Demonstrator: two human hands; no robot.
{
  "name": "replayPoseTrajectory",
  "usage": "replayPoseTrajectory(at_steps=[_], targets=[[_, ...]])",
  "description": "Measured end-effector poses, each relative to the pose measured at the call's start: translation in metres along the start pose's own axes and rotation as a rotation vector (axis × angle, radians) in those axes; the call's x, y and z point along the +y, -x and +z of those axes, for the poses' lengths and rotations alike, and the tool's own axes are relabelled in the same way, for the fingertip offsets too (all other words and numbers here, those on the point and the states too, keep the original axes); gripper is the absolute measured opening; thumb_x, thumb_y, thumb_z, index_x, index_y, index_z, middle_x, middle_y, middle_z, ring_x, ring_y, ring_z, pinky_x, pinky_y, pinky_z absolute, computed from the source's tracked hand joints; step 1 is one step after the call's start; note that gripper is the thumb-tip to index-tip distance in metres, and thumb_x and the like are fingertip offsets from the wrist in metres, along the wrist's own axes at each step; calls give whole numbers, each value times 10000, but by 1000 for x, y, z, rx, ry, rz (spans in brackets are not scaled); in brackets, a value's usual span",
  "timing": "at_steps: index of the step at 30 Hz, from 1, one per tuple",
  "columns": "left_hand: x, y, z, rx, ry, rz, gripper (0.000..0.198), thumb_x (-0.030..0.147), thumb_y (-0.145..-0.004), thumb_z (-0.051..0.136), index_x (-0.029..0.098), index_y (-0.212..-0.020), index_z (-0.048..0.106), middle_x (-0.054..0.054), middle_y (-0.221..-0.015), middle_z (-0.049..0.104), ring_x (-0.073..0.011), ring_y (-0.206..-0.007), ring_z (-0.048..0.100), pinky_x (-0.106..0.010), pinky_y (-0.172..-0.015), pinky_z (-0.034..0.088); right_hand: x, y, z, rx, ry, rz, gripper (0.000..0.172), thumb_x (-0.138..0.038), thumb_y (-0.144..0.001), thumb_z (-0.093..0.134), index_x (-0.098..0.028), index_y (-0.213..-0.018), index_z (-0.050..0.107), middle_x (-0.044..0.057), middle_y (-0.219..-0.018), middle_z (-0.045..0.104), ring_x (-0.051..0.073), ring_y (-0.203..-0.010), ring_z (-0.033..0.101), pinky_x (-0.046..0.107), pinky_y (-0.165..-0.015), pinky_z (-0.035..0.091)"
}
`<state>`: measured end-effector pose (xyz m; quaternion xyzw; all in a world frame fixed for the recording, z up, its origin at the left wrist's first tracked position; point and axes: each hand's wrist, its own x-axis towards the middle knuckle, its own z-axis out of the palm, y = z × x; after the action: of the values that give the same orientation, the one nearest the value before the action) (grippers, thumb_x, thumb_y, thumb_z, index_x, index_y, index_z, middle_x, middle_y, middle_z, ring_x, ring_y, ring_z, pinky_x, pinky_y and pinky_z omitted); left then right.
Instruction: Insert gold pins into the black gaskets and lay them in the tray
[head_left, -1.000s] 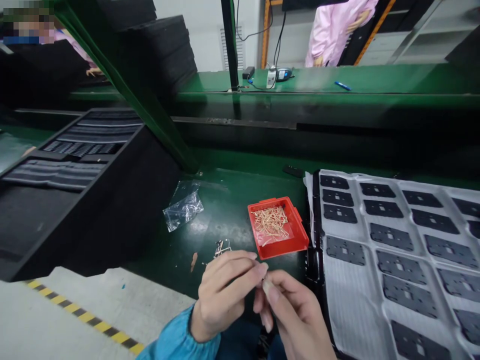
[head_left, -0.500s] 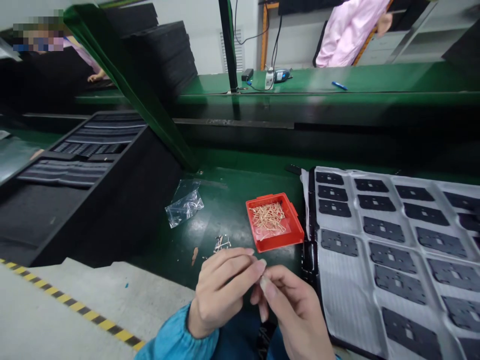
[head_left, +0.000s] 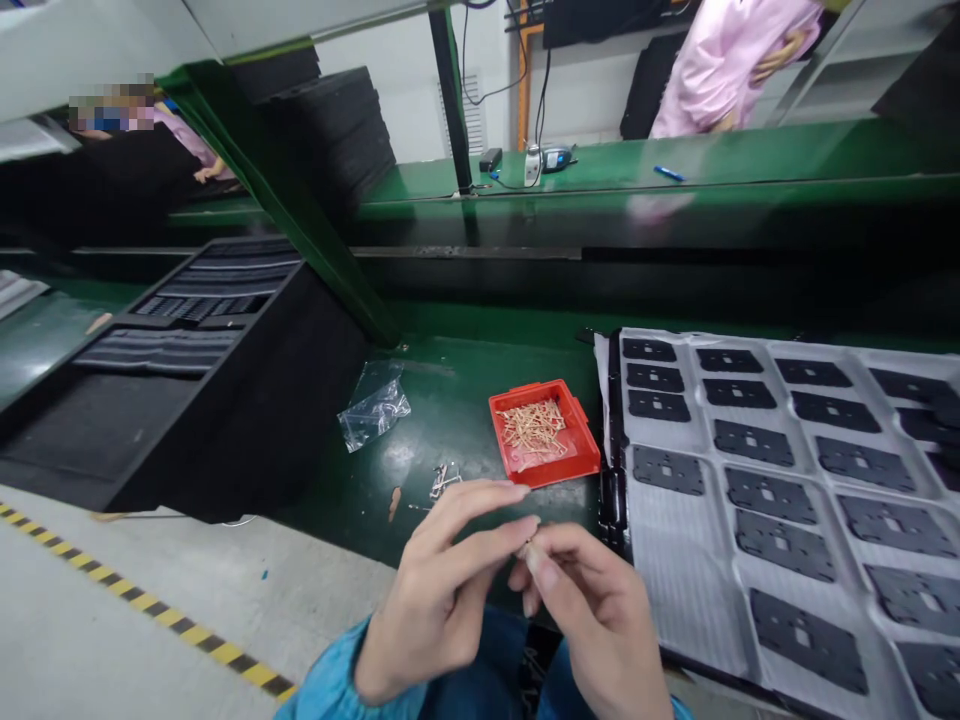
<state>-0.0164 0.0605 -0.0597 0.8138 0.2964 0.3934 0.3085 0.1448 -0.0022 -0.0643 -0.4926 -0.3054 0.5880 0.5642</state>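
Observation:
My left hand (head_left: 450, 580) and my right hand (head_left: 592, 600) meet fingertip to fingertip over the front edge of the bench. Thumb and forefinger of each are pinched around something too small to make out; the other left fingers reach forward, more loosely. Just beyond them stands a red tray (head_left: 581, 466) with many thin, gold-coloured metal pieces (head_left: 534, 426) and a clear plastic bag inside. Several small silvery pieces (head_left: 444, 478) lie on the green bench beyond my left fingers.
Right of my hands, a white-lined tray (head_left: 679, 600) bears several flat black plates (head_left: 806, 630). At left stands a black foam box (head_left: 247, 400) near a slanted green post (head_left: 292, 220). A clear bag (head_left: 375, 408) lies on the bench. Two people in pink are across the bench.
My view has shifted slightly. My left fingers have spread a little more, while both hands still meet at the fingertips. The person in pink at the right has moved their arms.

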Motion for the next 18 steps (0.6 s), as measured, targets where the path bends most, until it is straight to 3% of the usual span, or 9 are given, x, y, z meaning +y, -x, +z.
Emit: replayPoseTrajectory(at_steps=[2, 4, 7, 10, 13, 16, 18], targets=[[9, 2, -4, -111, 196, -164, 419, 276, -987, 657, 266, -1406, 666, -151, -1475, 619, -330, -1338, 610, -517, -1121, 522, 5, -2, -3, 2, 92, -109, 270, -414, -963, 669, -180, -836, 716, 40, -727, 691, 128, -632, 633, 219, -601, 534], [16, 4, 1, -62, 353, -291, 373, 400, -944, 731, 268, -1292, 737, -145, -1430, 652, -331, -1285, 644, -484, -1083, 551, 11, -4, -3, 15, 201, -254, 194, -312, -970, 640, -188, -834, 697, 31, -742, 690, 128, -658, 646, 214, -621, 541], [18, 5, 20, 200, 444, -483, 92, 296, -955, 730, 242, -941, 803, -92, -1189, 755, -229, -1096, 718, -325, -949, 592, 16, -5, 2, 13, 371, -466, 87, -178, -950, 601, -206, -904, 670, 6, -761, 665, 118, -671, 635, 210, -639, 545], [10, -2, 32, 513, 630, -578, 176, 288, -963, 724, 219, -806, 764, -45, -1012, 754, -158, -992, 703, -241, -879, 584, 17, 1, 9, 40, 517, -596, 144, -103, -920, 584, -224, -973, 641, 9, -797, 658, 129, -696, 631, 236, -651, 544], [-8, -19, 20, 756, 975, -588, 200, 394, -935, 757, 246, -801, 741, 0, -980, 736, -151, -1017, 695, -255, -880, 602, 17, 4, 9, 242, 607, -762, 248, -57, -891, 573, -242, -1041, 641, 29, -830, 671, 159, -707, 630, 289, -662, 539], [-29, -32, 2, 744, 1110, -552, 303, 596, -888, 740, 310, -983, 779, -18, -1232, 733, -216, -1242, 653, -343, -983, 596, 22, -11, -2, 381, 695, -841, 274, -65, -900, 589, -260, -1073, 673, 37, -868, 698, 182, -768, 664, 322, -729, 557], [-40, -35, -2, 598, 1006, -491, 649, 731, -763, 771, 337, -1276, 720, -73, -1497, 603, -304, -1452, 496, -434, -1113, 522, 29, -25, -12, 314, 752, -667, 193, -155, -938, 626, -252, -1083, 709, 52, -936, 722, 180, -809, 687, 312, -760, 570]])
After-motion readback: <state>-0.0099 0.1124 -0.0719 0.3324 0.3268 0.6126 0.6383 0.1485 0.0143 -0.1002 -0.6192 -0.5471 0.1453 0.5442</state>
